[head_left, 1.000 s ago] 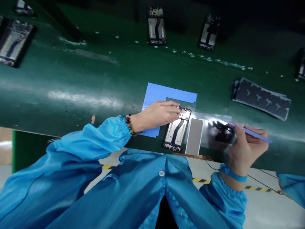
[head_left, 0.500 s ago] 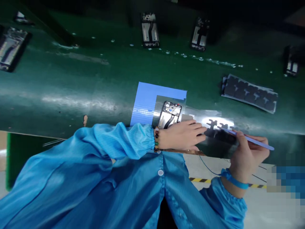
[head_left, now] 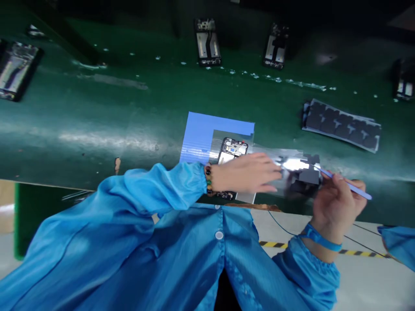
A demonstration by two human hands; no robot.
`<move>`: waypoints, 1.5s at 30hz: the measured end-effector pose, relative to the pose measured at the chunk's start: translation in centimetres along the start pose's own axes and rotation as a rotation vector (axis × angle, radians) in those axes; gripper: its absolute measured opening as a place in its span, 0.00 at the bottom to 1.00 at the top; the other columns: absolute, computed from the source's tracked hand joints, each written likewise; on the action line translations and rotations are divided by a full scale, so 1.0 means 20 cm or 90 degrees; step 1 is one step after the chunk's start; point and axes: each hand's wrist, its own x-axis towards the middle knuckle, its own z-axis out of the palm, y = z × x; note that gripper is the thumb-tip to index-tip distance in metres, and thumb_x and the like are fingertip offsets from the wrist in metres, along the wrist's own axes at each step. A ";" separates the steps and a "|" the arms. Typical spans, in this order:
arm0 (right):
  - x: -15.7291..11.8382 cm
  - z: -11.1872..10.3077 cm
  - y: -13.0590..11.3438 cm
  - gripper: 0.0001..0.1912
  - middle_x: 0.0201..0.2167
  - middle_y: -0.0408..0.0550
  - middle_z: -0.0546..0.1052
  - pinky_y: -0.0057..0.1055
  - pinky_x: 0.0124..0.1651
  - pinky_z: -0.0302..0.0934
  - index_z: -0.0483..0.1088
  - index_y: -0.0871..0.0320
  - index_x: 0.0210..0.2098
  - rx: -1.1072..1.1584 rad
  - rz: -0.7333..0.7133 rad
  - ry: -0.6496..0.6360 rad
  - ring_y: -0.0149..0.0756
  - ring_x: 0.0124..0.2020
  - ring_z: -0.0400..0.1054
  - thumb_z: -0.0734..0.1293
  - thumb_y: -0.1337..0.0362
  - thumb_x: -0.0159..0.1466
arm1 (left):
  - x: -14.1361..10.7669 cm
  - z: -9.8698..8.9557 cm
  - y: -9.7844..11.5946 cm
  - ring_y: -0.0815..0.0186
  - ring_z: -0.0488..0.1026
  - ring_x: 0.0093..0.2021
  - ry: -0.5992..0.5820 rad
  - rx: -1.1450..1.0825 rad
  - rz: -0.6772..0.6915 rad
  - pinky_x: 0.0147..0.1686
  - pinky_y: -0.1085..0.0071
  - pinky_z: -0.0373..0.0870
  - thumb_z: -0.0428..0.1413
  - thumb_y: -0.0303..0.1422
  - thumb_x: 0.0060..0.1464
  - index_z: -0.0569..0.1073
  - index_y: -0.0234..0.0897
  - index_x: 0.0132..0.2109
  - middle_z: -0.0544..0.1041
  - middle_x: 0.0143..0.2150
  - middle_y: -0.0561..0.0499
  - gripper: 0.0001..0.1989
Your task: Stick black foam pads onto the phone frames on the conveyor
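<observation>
My right hand (head_left: pixel 337 198) is closed around slim lilac tweezers (head_left: pixel 355 187). Their tip meets a dark grey sticker piece (head_left: pixel 309 176) that appears raised from a clear film sheet (head_left: pixel 270 152). My left hand (head_left: pixel 244 172) reaches across an opened phone (head_left: pixel 234 147), fingers stretched toward the film's left part; whether they touch it cannot be made out. The phone shows its circuit board at the top, while its middle is hidden under that hand. Beneath the phone lies a blue mat (head_left: pixel 197 134) with a clear area.
Stacked sheets of dark stickers (head_left: pixel 343 125) lie to the right. Further opened phones sit along the back, including one phone (head_left: pixel 208 43) and another phone (head_left: pixel 275 47), with one phone (head_left: pixel 16 71) at far left. A dark post (head_left: pixel 65 36) stands at back left.
My left hand has shifted slightly up and left. The dark sticker piece at the tweezers' tip now stands higher off the film. My right hand has moved only a little.
</observation>
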 end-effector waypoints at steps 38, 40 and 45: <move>-0.64 0.63 -0.05 0.19 0.28 0.35 0.78 0.57 0.70 0.74 0.66 0.50 0.32 -0.066 0.006 -0.244 0.38 0.42 0.83 0.81 0.63 0.63 | -0.47 -0.26 -0.36 0.52 0.77 0.64 0.011 -0.131 -0.204 0.60 0.56 0.67 0.62 0.36 0.73 0.77 0.41 0.71 0.84 0.67 0.43 0.23; -0.64 0.63 -0.06 0.19 0.28 0.36 0.79 0.56 0.70 0.74 0.66 0.50 0.32 -0.065 0.008 -0.244 0.38 0.42 0.83 0.81 0.64 0.63 | -0.48 -0.26 -0.36 0.52 0.77 0.64 0.008 -0.136 -0.207 0.60 0.56 0.66 0.61 0.36 0.74 0.78 0.41 0.70 0.84 0.66 0.43 0.22; -0.65 0.64 -0.05 0.19 0.29 0.37 0.80 0.55 0.71 0.73 0.66 0.51 0.31 -0.084 0.001 -0.249 0.38 0.41 0.84 0.81 0.63 0.63 | -0.48 -0.26 -0.36 0.53 0.77 0.62 -0.005 -0.100 -0.177 0.59 0.56 0.66 0.57 0.38 0.77 0.82 0.44 0.65 0.83 0.65 0.43 0.16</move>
